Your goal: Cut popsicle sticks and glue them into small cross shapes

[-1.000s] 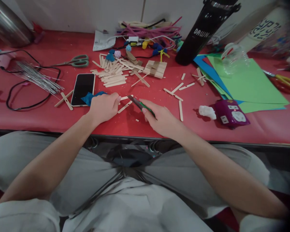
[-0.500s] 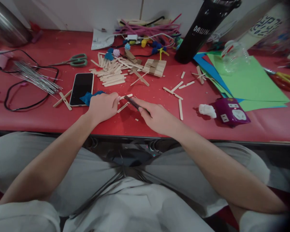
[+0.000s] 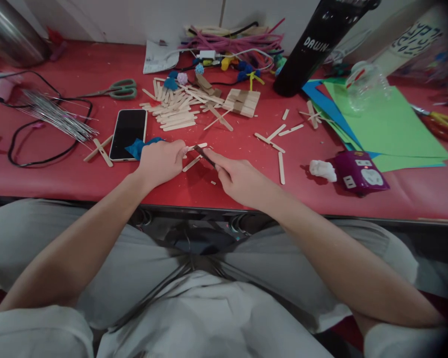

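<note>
My left hand (image 3: 162,159) is closed on a pale wooden craft stick (image 3: 201,145), whose free end sticks out to the right of the thumb. A utility knife (image 3: 205,156) is gripped in my right hand (image 3: 239,180), its dark blade lying across that stick near the tip. Most of the knife's handle is hidden by the fingers. Just below, another craft stick (image 3: 191,164) lies slantwise on the red surface. Blue crumpled material (image 3: 136,148) shows behind my left hand, partly over a phone (image 3: 129,133).
Beyond the hands is a heap of craft sticks (image 3: 177,117) beside a flat stick panel (image 3: 242,102). Scissors (image 3: 121,90) and metal wires (image 3: 59,117) lie left. To the right are loose sticks (image 3: 281,168), a purple power adapter (image 3: 361,171), green paper (image 3: 399,124) and a black bottle (image 3: 306,49).
The knife has swung down from a raised angle with its green handle showing, onto the stick. My right hand has rolled over it. My left hand stays in nearly the same place.
</note>
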`<state>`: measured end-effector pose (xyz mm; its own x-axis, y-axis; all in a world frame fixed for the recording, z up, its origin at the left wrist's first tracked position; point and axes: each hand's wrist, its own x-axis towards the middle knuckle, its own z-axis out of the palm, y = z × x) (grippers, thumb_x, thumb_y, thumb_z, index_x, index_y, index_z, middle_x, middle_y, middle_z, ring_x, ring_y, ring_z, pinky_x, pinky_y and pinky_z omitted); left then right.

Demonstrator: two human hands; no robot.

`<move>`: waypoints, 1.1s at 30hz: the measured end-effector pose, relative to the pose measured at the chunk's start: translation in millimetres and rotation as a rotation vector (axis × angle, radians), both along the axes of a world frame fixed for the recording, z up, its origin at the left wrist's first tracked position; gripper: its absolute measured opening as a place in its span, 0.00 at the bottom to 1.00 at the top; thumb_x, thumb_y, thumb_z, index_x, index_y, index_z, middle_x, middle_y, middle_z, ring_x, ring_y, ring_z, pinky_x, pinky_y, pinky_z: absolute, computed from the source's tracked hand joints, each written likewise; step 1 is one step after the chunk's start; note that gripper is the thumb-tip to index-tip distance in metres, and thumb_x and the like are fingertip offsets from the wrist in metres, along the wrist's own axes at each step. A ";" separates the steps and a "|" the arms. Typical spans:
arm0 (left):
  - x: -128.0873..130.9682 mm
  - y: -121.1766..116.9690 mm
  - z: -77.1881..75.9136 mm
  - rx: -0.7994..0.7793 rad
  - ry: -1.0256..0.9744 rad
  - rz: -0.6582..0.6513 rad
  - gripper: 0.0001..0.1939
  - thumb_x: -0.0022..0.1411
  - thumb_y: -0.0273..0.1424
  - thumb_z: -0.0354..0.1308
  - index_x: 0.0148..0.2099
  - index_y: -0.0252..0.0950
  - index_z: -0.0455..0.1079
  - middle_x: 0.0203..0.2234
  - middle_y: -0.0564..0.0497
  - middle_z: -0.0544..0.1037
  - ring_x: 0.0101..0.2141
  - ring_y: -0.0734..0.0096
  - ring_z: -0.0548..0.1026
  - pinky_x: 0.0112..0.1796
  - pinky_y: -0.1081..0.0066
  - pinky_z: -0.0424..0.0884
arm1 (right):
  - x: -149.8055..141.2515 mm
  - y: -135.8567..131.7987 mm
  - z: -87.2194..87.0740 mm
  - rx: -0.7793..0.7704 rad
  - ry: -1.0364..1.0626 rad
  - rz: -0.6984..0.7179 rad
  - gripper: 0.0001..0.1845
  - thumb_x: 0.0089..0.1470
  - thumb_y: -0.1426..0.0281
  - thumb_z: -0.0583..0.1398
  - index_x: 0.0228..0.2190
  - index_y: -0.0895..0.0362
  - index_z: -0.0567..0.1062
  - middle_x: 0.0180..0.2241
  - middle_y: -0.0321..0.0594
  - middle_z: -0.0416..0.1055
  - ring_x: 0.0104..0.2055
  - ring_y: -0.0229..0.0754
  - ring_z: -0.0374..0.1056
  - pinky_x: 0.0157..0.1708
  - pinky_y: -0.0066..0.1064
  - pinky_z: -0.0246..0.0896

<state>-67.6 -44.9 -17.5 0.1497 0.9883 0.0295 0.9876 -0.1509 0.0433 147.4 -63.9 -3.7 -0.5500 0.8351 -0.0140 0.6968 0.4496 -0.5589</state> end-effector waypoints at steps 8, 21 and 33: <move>1.0 -1.5 0.6 -0.001 0.033 -0.007 0.22 0.70 0.39 0.39 0.47 0.38 0.73 0.35 0.41 0.80 0.38 0.51 0.78 0.30 0.64 0.62 | -0.1 -1.8 0.7 -0.005 -0.013 0.020 0.30 0.62 0.74 0.48 0.65 0.56 0.63 0.38 0.47 0.79 0.34 0.46 0.74 0.34 0.33 0.64; 1.5 0.1 -2.1 0.042 0.059 0.014 0.22 0.70 0.39 0.39 0.45 0.38 0.74 0.33 0.42 0.81 0.37 0.50 0.79 0.29 0.66 0.60 | 1.5 -4.0 1.0 -0.054 0.043 -0.029 0.31 0.63 0.73 0.48 0.66 0.56 0.59 0.41 0.47 0.79 0.30 0.41 0.70 0.33 0.30 0.63; 3.0 -0.2 -1.2 0.018 0.064 0.034 0.24 0.71 0.40 0.37 0.46 0.38 0.74 0.35 0.42 0.81 0.38 0.51 0.79 0.31 0.66 0.62 | -2.1 -2.8 -0.6 -0.040 0.031 -0.036 0.31 0.63 0.73 0.48 0.66 0.56 0.59 0.42 0.49 0.78 0.40 0.46 0.74 0.42 0.34 0.65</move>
